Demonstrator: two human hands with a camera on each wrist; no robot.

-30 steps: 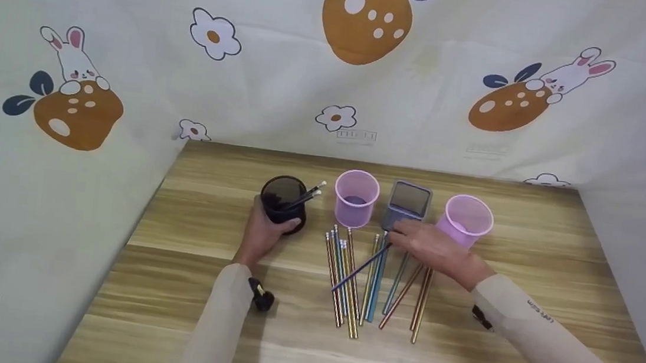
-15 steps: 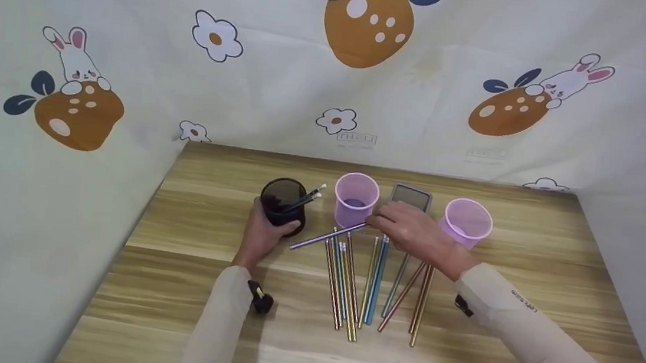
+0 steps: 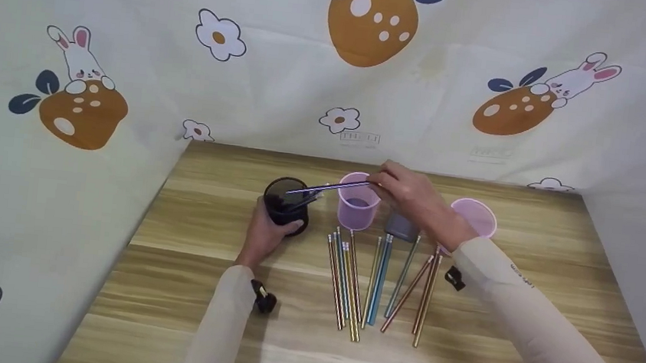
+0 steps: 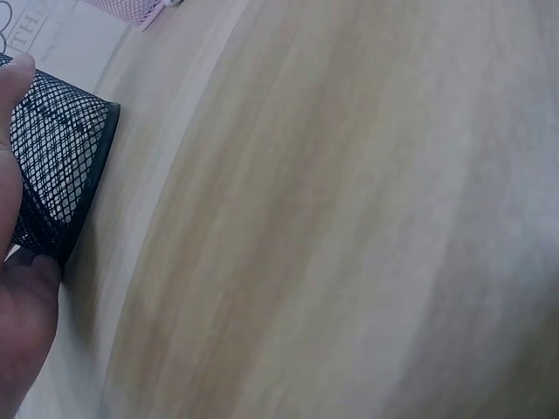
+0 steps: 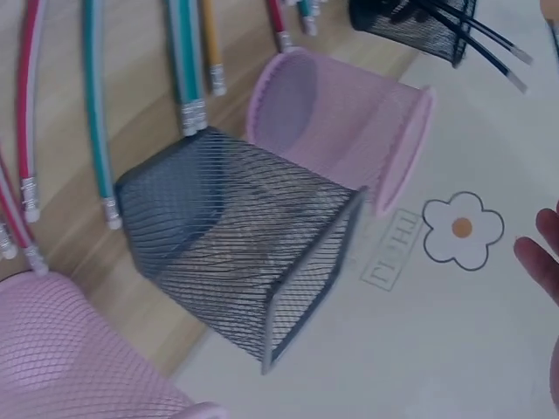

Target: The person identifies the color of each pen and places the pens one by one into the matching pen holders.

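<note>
At the left, my left hand [image 3: 263,232] grips a round black mesh pencil cup [image 3: 278,187], thumb across its near side. In the left wrist view the cup's mesh wall [image 4: 70,131] shows beside the thumb and fingers. Dark pencils [image 3: 304,202] lean inside it, their eraser ends over the right rim. My right hand [image 3: 410,196] pinches one end of a purple pencil [image 3: 328,187], held nearly level above a pink mesh cup [image 3: 355,214]. The pencil's far tip overlaps the black cup's opening. Only a few right fingers [image 5: 543,253] show in the right wrist view.
A square grey mesh cup [image 5: 244,236] stands right of the pink one, partly behind my right hand in the head view. Farther right is another pink cup [image 3: 477,214]. Several metallic-coloured pencils [image 3: 357,291] lie in front of the cups. A patterned cloth [image 3: 272,93] rises behind the table.
My right hand has risen and moved back and left, carrying the purple pencil from over the lying pencils to the black cup's mouth. My left hand stays on the cup.
</note>
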